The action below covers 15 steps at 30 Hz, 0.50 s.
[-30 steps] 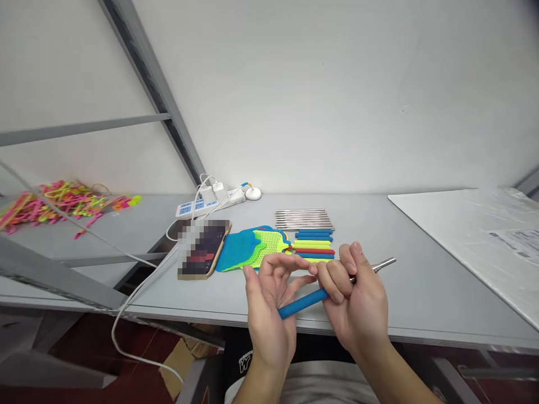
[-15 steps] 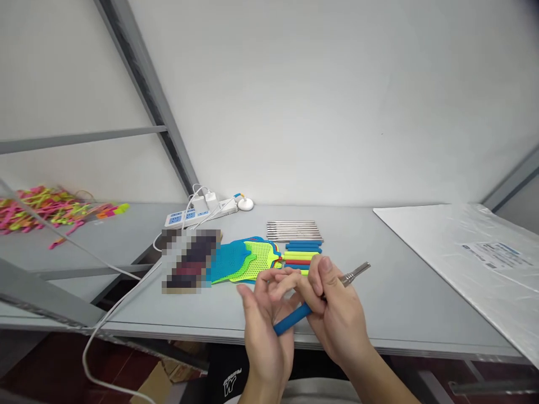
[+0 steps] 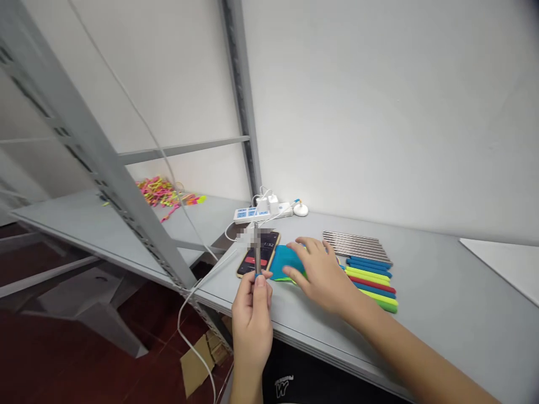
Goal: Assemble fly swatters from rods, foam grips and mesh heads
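My left hand is closed around the lower end of a telescopic fly swatter handle; its metal rod points upward and a bit of blue grip shows at the fingers. My right hand has its fingers spread over the pile of perforated plastic fly swatter heads, a blue one on the left side. Whether the fingertips touch the heads I cannot tell, and the hand hides most of the pile. Right of it lie several blue, yellow, red and green grips. Behind them is a row of bare metal rods.
A phone lies beside the heads. A power strip with plugs and a white round device stand near the wall. A white cable hangs over the table edge. Pink and yellow pieces lie beyond the metal post.
My hands have parted. The handle is now upright in my left hand alone, and my right hand has let go and reached over the heads. The view has turned left.
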Available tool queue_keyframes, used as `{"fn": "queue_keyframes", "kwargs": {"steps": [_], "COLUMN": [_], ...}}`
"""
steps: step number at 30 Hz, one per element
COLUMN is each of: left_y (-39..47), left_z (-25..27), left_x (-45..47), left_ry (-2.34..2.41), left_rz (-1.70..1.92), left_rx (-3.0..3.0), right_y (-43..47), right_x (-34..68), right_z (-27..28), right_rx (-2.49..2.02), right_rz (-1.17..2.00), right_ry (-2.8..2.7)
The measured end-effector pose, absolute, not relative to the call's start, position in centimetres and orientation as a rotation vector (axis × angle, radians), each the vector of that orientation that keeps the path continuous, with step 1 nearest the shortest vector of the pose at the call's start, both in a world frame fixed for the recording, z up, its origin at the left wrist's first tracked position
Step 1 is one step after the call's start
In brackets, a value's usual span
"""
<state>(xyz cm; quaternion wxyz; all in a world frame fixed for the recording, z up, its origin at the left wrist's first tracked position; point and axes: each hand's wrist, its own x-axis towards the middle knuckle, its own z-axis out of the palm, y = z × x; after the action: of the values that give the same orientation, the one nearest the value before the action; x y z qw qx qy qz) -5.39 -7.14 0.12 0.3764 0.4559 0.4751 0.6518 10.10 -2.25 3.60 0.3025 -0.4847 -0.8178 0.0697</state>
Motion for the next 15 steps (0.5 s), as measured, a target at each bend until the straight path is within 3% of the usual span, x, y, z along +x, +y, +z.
{"fn": "queue_keyframes", "kwargs": {"steps": [5,15], "left_y": [-6.4,-6.3], "left_z": [-1.1,-0.7], "left_x": [-5.9,-5.8], "left_ry": [1.178,1.07], "left_rz": [1.681,1.746], "left_rx": [1.07,1.046], "right_y": [-0.6,-2.8], "right_x": [8.6,11.5], "right_z": [0.3,0.9], "right_rx": [-1.348,-1.137], "right_rz": [-0.168,-0.579], "right_ry": [-2.594,-2.555]}}
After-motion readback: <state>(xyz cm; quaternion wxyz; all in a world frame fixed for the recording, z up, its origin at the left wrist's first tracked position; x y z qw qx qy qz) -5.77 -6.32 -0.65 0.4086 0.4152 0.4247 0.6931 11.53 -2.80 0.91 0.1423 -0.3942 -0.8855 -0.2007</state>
